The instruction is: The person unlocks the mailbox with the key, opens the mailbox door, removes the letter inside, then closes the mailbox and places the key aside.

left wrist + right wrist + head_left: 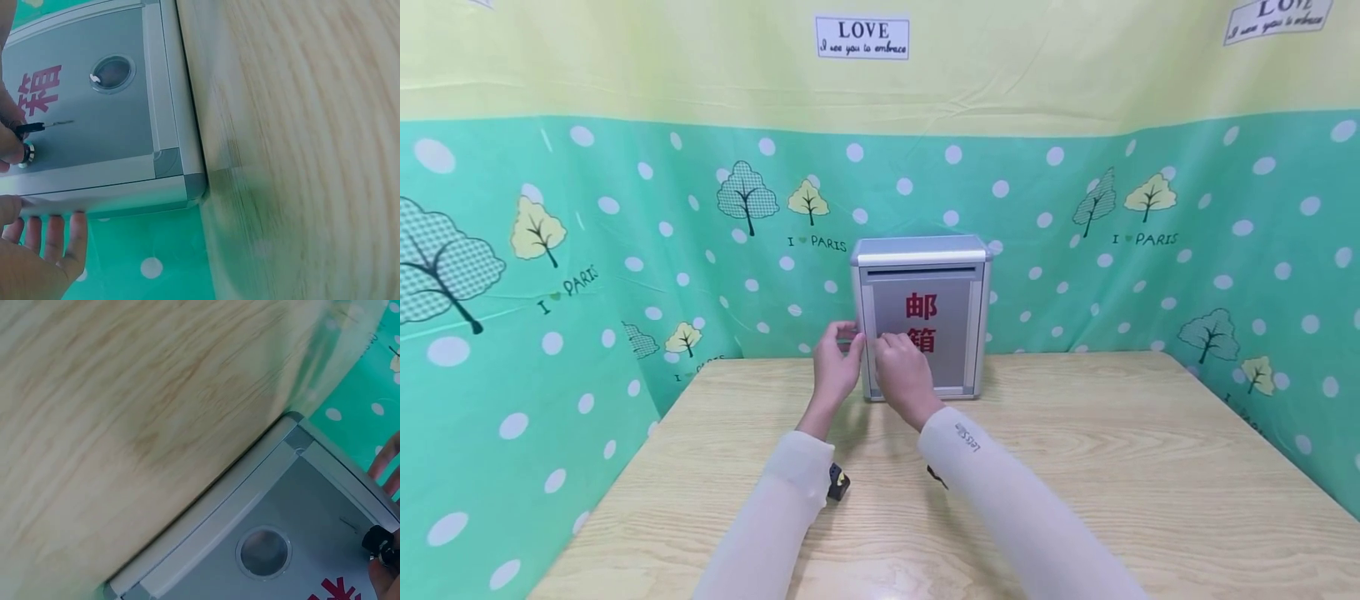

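A silver mailbox [887, 300] with red characters on its front stands upright on the table. My right hand [904, 371] is at the left side of its front panel, fingers curled, pinching at the small lock [26, 155]. A key [31, 128] with a black head and thin metal shank sticks out beside those fingers; it also shows in the right wrist view as a black key head [378, 539]. Whether another key is in the lock is hidden by the fingers. My left hand [837, 367] rests against the mailbox's left side, its fingers [76, 240] extended along it.
The mailbox has a slot [921, 271] near its top and a round window [264, 552] low on its front. Under it is a pale wooden table [1075, 467]. A green dotted curtain [1045, 217] hangs behind and at both sides.
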Demonstrator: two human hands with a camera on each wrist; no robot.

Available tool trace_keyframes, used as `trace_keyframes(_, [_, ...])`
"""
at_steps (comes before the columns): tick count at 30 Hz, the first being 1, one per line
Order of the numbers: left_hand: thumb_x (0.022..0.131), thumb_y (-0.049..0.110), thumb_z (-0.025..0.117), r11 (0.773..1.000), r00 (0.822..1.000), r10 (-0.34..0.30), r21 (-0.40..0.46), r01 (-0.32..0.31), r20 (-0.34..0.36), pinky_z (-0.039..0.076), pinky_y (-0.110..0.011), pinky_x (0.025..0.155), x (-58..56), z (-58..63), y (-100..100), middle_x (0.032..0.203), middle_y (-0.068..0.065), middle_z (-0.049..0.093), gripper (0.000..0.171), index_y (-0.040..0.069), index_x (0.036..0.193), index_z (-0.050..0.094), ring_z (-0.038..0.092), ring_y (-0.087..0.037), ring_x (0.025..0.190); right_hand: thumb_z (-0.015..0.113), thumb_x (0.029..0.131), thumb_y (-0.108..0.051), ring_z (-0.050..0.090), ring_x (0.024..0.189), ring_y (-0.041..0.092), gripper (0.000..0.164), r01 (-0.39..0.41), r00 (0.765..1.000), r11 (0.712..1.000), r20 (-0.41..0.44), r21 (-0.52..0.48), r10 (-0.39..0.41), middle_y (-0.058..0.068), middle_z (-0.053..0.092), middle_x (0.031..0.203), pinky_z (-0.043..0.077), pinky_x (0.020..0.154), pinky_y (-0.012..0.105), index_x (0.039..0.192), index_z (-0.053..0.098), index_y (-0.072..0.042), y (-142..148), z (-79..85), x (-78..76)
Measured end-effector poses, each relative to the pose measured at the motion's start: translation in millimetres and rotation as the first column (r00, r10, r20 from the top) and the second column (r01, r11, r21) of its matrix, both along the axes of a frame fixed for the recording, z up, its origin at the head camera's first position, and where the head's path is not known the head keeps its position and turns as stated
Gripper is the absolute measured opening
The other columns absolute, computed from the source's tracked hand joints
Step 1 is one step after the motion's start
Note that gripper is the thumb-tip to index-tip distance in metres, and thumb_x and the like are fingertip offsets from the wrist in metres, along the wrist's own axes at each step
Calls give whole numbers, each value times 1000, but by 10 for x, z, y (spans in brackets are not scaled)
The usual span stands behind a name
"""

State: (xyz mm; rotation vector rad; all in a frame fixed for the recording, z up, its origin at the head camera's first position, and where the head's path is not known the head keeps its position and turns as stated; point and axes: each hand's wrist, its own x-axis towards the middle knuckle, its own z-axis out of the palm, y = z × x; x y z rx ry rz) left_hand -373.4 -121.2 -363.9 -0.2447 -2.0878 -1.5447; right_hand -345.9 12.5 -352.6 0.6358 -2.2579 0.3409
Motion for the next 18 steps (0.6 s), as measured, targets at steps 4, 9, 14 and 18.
trace_keyframes(4, [102,13,64,1000,1000,-1,1,1,-2,61,-42,88,3,1,6,116,-17,67,29,1,128,59,68,-37,106,66,96,0,70,99,24,14,-22,999,994,31,-110,26,14,75,106,60,89,29,107,74,2,-9,-11,0])
trace_keyframes(9, [103,14,63,1000,1000,-3,0,3,7,61,-41,88,11,7,8,117,-16,67,29,2,128,59,68,-35,106,67,95,1,70,99,26,13,-39,997,978,54,-203,51,15,75,106,60,90,32,106,74,2,-16,-6,10])
trace_keyframes(14, [103,15,63,1000,1000,-6,1,6,8,61,-42,88,17,9,6,117,-16,66,30,2,129,58,67,-36,107,69,94,1,70,97,27,12,-47,994,954,78,-295,73,15,75,104,60,91,35,105,74,2,-30,-1,20])
trace_keyframes(18, [103,14,62,1000,1000,-8,1,8,6,61,-43,87,21,4,4,117,-17,66,29,2,129,58,67,-38,107,70,93,1,70,97,27,12,-32,993,937,96,-348,69,14,75,103,59,93,38,105,73,1,-43,-9,23])
